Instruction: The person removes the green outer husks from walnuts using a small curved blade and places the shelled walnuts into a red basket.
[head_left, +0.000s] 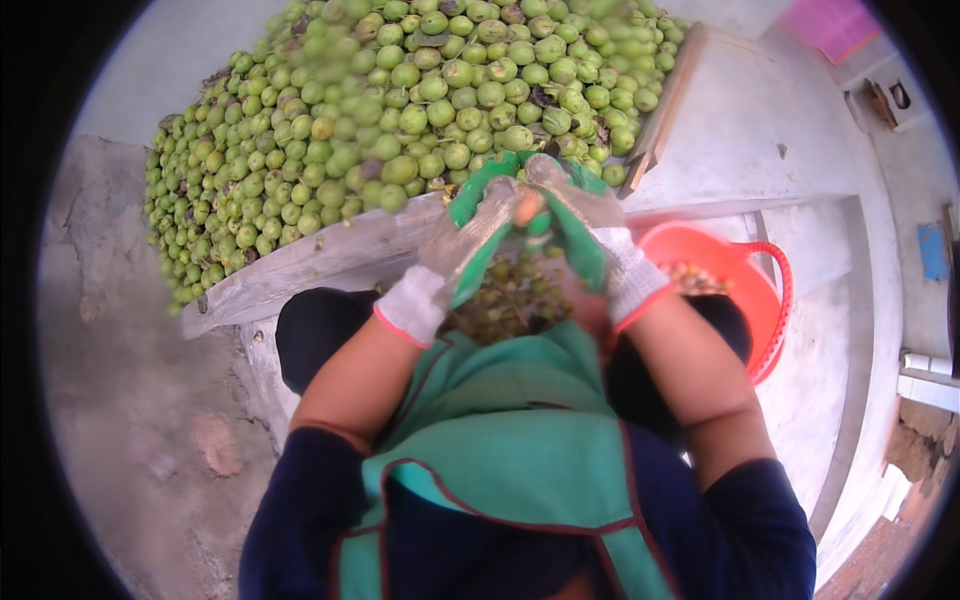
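Observation:
My left hand (477, 225) and my right hand (578, 205) meet in front of the pile, both in dirty white gloves with green-coated palms. Their fingers curl inward around a small round orange-brown thing (527, 208), too blurred to name. The gloves hide most of it, and which hand grips it more firmly does not show. Just beyond my fingers rises a big heap of round green fruits (480, 95), some with brown spots. Below my hands, between my knees, lies a blurred mass of green and brown husk pieces (515, 300).
A whitish board (330, 255) edges the heap's near side, and a wooden plank (665, 110) its right. By my right knee stands a red basket (765, 325) with a rope-like handle, holding small brownish and whitish pieces (695, 280). A rough grey wall (95, 250) is at left.

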